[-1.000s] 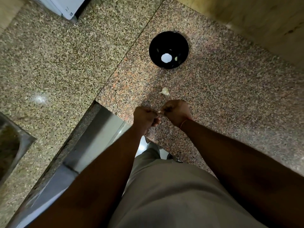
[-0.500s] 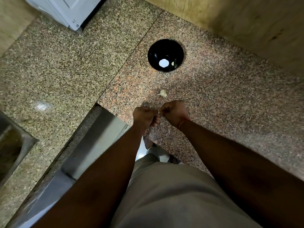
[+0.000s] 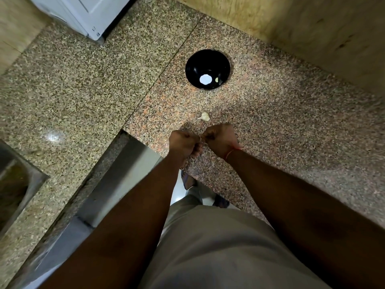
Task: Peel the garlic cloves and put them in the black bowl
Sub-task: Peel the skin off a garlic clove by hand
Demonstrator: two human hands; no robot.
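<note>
My left hand and my right hand are pressed together over the granite counter, fingers closed around a small garlic clove that is mostly hidden between them. Just beyond my hands an unpeeled garlic piece lies on the counter. Farther back stands the black bowl, with a small pale clove inside and a bright white glare spot on its bottom.
The granite counter has a cut-in corner edge left of my hands. A steel sink sits at the far left, a white appliance at the back left, and a beige wall behind.
The view has shifted, so the bowl and loose garlic appear lower in frame. My hands stay closed together on the clove with only small finger movement.
</note>
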